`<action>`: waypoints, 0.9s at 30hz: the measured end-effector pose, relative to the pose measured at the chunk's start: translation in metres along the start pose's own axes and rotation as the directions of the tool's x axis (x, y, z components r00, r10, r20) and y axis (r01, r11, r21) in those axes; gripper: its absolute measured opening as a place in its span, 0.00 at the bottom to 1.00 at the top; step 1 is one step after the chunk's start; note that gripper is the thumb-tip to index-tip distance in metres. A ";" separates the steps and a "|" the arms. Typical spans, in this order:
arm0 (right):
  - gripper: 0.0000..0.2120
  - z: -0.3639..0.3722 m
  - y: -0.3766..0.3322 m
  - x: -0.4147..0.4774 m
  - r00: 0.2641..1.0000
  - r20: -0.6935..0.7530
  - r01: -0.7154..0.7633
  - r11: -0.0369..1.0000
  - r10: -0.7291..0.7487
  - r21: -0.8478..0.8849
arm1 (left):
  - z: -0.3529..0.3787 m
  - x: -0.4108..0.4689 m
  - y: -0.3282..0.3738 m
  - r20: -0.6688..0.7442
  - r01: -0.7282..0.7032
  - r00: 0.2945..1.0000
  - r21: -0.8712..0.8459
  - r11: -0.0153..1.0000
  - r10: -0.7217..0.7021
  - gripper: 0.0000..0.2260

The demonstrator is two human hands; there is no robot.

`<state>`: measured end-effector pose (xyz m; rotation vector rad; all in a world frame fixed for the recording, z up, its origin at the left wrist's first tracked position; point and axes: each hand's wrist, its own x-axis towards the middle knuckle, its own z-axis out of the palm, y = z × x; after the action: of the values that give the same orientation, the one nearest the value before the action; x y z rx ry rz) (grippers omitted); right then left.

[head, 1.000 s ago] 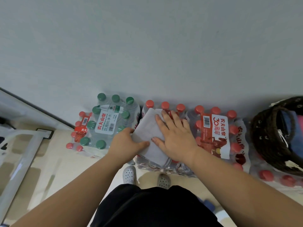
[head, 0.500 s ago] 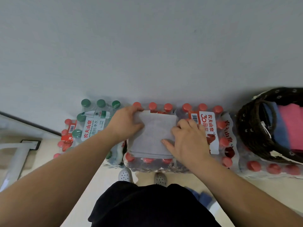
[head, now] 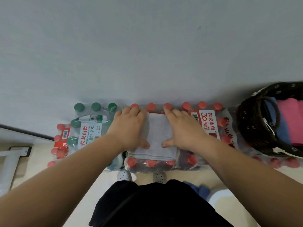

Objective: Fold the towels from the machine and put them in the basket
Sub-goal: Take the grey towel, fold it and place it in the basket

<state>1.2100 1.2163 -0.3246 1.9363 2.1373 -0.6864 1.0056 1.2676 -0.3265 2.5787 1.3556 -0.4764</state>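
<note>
A folded grey towel lies flat on a shrink-wrapped pack of red-capped water bottles. My left hand rests flat on the towel's left side, fingers straight, thumb on the cloth. My right hand presses its right side the same way. A dark wicker basket stands at the right edge and holds a folded blue towel and a pink towel.
A green-capped bottle pack sits left of the towel, more red-capped packs right of it, all against a grey wall. A white frame stands at far left. A blue cloth lies on the floor by my feet.
Both hands slid outward onto the towel's left and right sides and flattened. The view shifted left, so the basket sits farther to the right edge.
</note>
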 end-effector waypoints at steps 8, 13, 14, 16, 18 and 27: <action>0.42 -0.011 -0.006 0.013 0.993 -0.092 0.070 0.997 -0.073 -0.039 | -0.015 0.012 -0.011 -0.022 -0.034 0.999 -0.081 0.996 0.032 0.31; 0.37 -0.026 -0.015 0.032 0.983 -0.154 0.072 0.981 -0.101 -0.181 | -0.029 0.028 -0.009 -0.050 -0.080 0.996 -0.036 0.996 0.078 0.23; 0.36 -0.028 -0.015 0.033 0.978 -0.187 0.053 0.980 -0.090 -0.193 | -0.031 0.031 -0.010 -0.083 -0.080 0.993 -0.006 0.997 0.079 0.23; 0.34 -0.025 -0.013 0.032 0.950 -0.301 0.016 0.980 -0.077 -0.199 | -0.032 0.036 -0.010 -0.163 -0.070 0.984 0.046 0.997 0.076 0.20; 0.32 -0.018 -0.012 0.024 0.898 -0.430 0.012 0.985 -0.087 -0.174 | -0.027 0.034 -0.009 -0.263 -0.091 0.958 0.108 0.990 0.117 0.15; 0.38 0.038 -0.012 -0.028 0.885 -0.438 0.065 0.972 -0.161 -0.225 | 0.025 -0.014 -0.003 -0.456 -0.161 0.875 0.040 0.986 0.161 0.19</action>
<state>1.1953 1.1731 -0.3435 2.0185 2.4818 -0.0081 0.9912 1.2512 -0.3444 2.8890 1.2362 0.1790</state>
